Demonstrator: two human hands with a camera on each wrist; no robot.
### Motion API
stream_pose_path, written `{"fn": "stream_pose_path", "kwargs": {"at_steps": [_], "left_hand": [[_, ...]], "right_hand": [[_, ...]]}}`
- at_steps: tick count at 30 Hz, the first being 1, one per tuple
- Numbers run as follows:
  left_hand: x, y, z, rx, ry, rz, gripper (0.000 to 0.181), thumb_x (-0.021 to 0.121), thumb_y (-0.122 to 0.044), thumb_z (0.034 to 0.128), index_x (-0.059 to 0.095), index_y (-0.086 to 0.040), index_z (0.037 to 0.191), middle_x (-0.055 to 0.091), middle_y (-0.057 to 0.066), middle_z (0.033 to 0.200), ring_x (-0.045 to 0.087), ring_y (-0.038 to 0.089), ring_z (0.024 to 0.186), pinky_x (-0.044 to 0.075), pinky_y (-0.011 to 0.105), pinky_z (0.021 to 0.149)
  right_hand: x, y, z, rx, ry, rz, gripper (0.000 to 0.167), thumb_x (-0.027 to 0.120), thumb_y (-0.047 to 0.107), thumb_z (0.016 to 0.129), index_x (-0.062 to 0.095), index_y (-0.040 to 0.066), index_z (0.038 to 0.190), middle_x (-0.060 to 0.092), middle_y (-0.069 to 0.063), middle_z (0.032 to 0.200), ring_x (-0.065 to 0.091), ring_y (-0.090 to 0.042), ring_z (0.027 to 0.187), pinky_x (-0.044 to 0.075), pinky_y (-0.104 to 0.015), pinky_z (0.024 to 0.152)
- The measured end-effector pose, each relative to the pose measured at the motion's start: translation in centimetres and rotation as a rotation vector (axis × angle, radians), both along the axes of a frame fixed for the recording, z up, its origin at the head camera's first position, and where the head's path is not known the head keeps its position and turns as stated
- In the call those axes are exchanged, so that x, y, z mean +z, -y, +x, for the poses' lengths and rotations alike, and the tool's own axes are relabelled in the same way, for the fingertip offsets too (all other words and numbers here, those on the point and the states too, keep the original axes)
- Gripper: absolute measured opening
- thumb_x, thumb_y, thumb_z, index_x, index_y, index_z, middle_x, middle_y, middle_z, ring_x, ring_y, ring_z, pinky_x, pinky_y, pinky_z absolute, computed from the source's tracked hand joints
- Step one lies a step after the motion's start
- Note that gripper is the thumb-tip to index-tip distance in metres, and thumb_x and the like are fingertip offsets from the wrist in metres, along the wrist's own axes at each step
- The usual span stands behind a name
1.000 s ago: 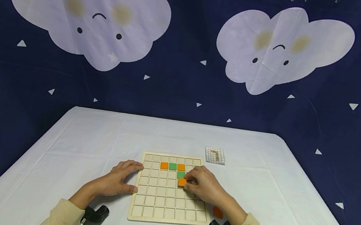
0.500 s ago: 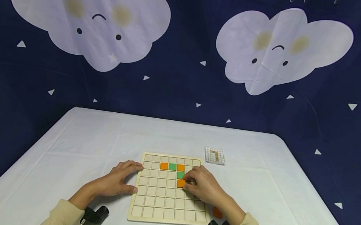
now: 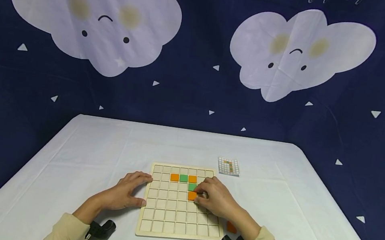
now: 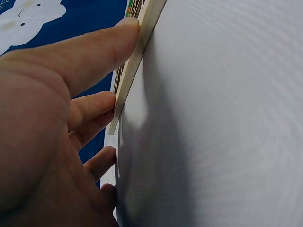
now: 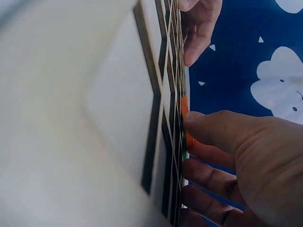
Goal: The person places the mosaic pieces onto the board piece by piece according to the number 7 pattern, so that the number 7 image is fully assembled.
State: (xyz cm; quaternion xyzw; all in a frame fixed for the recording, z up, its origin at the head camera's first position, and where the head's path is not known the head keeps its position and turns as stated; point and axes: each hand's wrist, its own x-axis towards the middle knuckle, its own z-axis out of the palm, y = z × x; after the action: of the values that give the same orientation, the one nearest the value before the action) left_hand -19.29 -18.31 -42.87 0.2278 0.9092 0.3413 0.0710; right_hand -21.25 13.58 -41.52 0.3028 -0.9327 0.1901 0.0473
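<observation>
A wooden grid board [image 3: 165, 215] lies on the table. My right hand [image 3: 217, 196] pinches an orange square tile [image 3: 191, 196] between thumb and index finger, at the cell just below a green tile [image 3: 192, 187]. In the right wrist view the thumb presses on the orange tile [image 5: 184, 106], close to the board's surface; whether it is fully seated cannot be told. A row of orange, green [image 3: 183, 178] and orange tiles sits higher on the board. My left hand [image 3: 122, 192] touches the board's left edge with thumb and fingertips, its fingers fairly straight.
A small card [image 3: 228, 166] printed with a coloured grid pattern lies beyond the board's top right corner. Another orange piece [image 3: 231, 227], partly covered by the right forearm, lies beside the board's right edge. A patterned dark blue cloth [image 3: 195, 96] hangs behind the white table.
My right hand has shifted slightly left with the orange tile, which now lies flatter and more in line with the cell under the green tile. The left hand stays put.
</observation>
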Motion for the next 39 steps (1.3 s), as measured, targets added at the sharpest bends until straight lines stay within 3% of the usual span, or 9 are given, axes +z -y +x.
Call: {"fn": "stream_pose_path", "kwargs": {"at_steps": [39], "left_hand": [[-0.03, -0.04, -0.03, 0.018, 0.018, 0.001, 0.068, 0.073, -0.035, 0.0790, 0.046, -0.012, 0.137, 0.037, 0.007, 0.146, 0.027, 0.037, 0.136, 0.018, 0.064, 0.109]], "right_hand": [[0.06, -0.12, 0.14, -0.008, 0.011, -0.001, 0.026, 0.075, 0.032, 0.078, 0.070, 0.017, 0.099, 0.059, 0.009, 0.089, 0.044, -0.006, 0.083, 0.042, -0.024, 0.072]]}}
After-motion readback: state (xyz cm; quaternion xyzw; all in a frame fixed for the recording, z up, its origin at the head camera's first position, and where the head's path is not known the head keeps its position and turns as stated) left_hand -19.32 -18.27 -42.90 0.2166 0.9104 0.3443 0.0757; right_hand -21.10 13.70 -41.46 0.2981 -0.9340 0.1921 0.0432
